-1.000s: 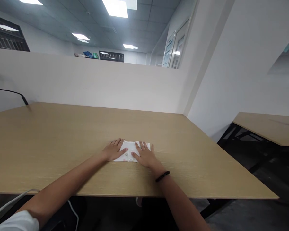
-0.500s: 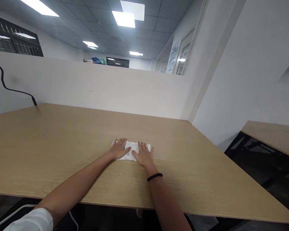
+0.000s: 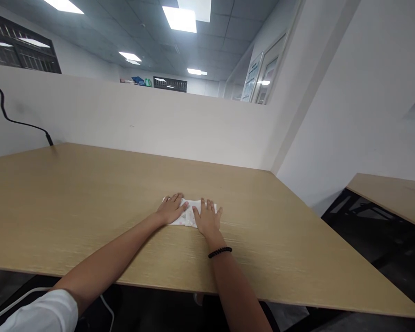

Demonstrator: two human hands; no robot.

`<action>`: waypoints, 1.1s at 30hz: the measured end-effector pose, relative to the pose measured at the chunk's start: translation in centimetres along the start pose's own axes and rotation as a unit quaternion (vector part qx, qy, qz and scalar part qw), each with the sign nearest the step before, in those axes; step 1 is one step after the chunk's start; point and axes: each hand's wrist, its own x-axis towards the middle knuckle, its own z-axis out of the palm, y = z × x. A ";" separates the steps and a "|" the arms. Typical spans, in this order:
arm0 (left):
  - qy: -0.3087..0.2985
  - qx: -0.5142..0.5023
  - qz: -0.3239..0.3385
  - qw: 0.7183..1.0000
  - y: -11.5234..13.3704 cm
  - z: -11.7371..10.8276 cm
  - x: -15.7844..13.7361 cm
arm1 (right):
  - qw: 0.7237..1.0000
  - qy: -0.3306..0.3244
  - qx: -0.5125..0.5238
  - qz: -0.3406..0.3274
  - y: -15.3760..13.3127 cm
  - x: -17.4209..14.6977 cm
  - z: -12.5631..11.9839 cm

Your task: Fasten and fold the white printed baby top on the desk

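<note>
A white folded cloth (image 3: 187,218) with a faint pattern lies flat on the wooden table (image 3: 124,184). Its exact kind is too small to make out. My left hand (image 3: 172,210) rests palm down on the cloth's left part, fingers stretched out. On the right part lies my right hand (image 3: 207,218), also flat, with its fingers spread. Between the two thumbs a strip of the cloth shows. A black beaded bracelet (image 3: 220,252) is on my right wrist. Both palms hide much of the cloth.
Behind the table stands a low white partition (image 3: 166,124). A black cable (image 3: 24,123) comes down to the table's back left corner. On the right is a second table (image 3: 390,193) with a dark frame. A white cord (image 3: 108,310) hangs below the front edge.
My hands have shifted slightly apart on the cloth, and more of its middle shows. The whole view has tilted a little; the cloth still lies in the same place.
</note>
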 end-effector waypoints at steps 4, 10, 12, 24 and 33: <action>0.009 0.016 -0.013 1.000 -0.9 -0.5 -0.1 | 0.993 0.021 -0.014 -0.115 -0.2 -0.3 0.0; -0.081 -0.001 -0.025 0.996 -2.9 -1.0 -0.1 | 0.997 -0.047 -0.042 -0.041 1.1 -0.1 0.5; -0.103 -0.014 -0.008 0.995 -3.8 -1.4 0.0 | 0.998 -0.049 -0.045 -0.007 1.8 0.0 0.5; 0.001 -0.284 -0.002 0.959 -9.2 -2.8 0.3 | 0.977 0.086 0.122 0.152 6.4 1.9 -0.8; 0.015 -0.341 -0.017 0.940 -8.7 -2.0 1.0 | 0.980 0.077 0.109 0.144 8.0 2.3 -0.8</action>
